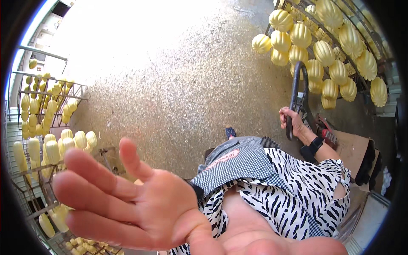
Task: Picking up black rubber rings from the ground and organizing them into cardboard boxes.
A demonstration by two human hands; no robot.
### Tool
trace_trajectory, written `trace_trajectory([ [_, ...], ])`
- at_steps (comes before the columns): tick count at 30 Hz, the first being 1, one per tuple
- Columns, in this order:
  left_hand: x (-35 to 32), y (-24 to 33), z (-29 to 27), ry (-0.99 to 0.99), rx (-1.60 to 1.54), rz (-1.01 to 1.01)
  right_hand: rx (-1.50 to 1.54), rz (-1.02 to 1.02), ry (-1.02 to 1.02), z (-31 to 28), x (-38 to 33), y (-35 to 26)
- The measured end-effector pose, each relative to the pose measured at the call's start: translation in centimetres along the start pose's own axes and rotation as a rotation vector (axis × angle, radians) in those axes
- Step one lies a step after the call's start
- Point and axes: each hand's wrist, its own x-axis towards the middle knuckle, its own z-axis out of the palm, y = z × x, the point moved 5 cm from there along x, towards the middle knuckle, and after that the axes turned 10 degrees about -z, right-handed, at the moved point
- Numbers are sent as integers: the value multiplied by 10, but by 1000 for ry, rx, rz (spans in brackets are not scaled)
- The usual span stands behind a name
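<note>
Close to the camera, my left hand (157,204) is raised with its palm showing. Its fingers are spread toward the left and hold nothing. Over on the right, my right hand (294,121) has its fingers closed around a black looped handle (296,91), which stands up beside a rack. It looks like the handle of a hand pallet truck, but its lower part is mostly hidden. A black band with a square device (315,145) sits on my right wrist. Beyond the handle hang several yellow ribbed, melon-shaped things (324,54).
A metal rack (55,94) at the left carries more yellow ribbed pieces (52,151). Cardboard (350,148) and a red part (328,137) lie right of my right arm. The speckled floor (170,85) turns glaringly bright at the back. My checked apron (238,159) shows below.
</note>
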Motion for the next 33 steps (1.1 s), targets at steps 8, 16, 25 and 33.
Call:
trace_trajectory([
  [8, 68, -201, -113, -319, 368, -26, 46, -3, 11, 72, 64, 35],
  [16, 62, -438, -264, -522, 370, -932, -32, -8, 150, 127, 89, 48],
  [25, 30, -502, -282, -661, 273, -1147, -192, 24, 229, 106, 91, 49],
  [33, 42, -514, -262, -823, 228, -1124, -152, 61, 156, 135, 89, 44],
])
